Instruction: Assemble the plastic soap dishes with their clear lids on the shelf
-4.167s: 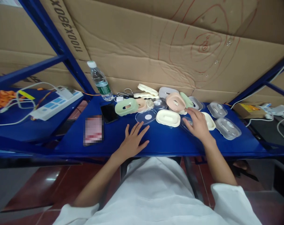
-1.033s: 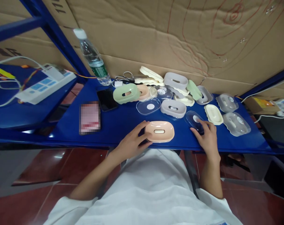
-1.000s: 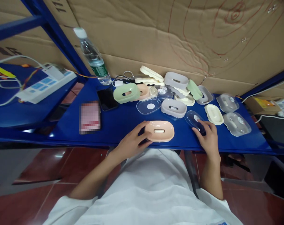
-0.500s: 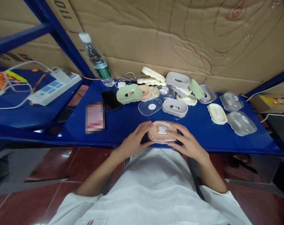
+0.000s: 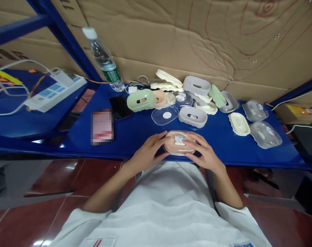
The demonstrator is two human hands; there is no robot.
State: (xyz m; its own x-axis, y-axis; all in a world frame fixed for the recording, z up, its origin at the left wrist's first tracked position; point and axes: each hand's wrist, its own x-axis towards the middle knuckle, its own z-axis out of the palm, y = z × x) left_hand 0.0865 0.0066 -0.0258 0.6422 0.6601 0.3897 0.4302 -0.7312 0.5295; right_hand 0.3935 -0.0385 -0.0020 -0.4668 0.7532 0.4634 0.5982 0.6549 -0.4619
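A peach soap dish with a clear lid [image 5: 180, 148] lies near the front edge of the blue table, a round printed sticker on its top. My left hand [image 5: 148, 152] grips its left end, thumb at the near side and fingers at the far side. On the right end, my right hand [image 5: 203, 152] holds it with the thumb low and fingers spread over the lid. Just beyond it are a grey soap dish [image 5: 192, 116] and a loose clear lid [image 5: 165, 116] with a white round label.
At the back lie a green soap dish [image 5: 141, 100] and several cream, grey and green parts. A cream tray [image 5: 239, 124] and lidded grey dishes [image 5: 266, 134] sit right. Left are a phone [image 5: 120, 106], a pixelated flat item [image 5: 102, 127], a water bottle [image 5: 104, 61] and a power strip [image 5: 55, 94].
The view has shifted slightly. Both hands stay on the peach soap dish, and the right fingers have moved a little across its lid. The other items keep their places.
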